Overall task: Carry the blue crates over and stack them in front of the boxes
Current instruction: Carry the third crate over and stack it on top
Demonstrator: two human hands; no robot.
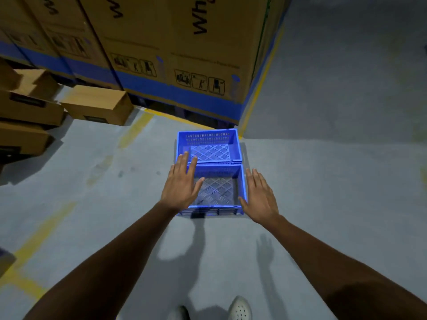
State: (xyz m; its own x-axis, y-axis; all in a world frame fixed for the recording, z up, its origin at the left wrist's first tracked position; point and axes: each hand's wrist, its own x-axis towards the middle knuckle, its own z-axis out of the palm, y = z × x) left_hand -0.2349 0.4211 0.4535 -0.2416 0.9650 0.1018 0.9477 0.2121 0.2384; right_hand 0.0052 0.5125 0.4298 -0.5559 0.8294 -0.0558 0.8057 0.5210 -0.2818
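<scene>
Two empty blue crates stand side by side on the grey floor, touching. The far crate (209, 137) sits just in front of the big cardboard boxes (189, 54). The near crate (240, 179) is right behind it, closer to me. My left hand (182, 184) hovers flat over the near crate's left rim, fingers spread, holding nothing. My right hand (260, 197) is held flat beside the crate's right wall, fingers apart; whether it touches the wall is unclear.
Smaller brown cartons (99, 105) are piled on the floor at the left. Yellow floor lines (136, 130) run past the big boxes. My white shoes (240, 308) show at the bottom. Bare grey floor (335, 146) spreads to the right.
</scene>
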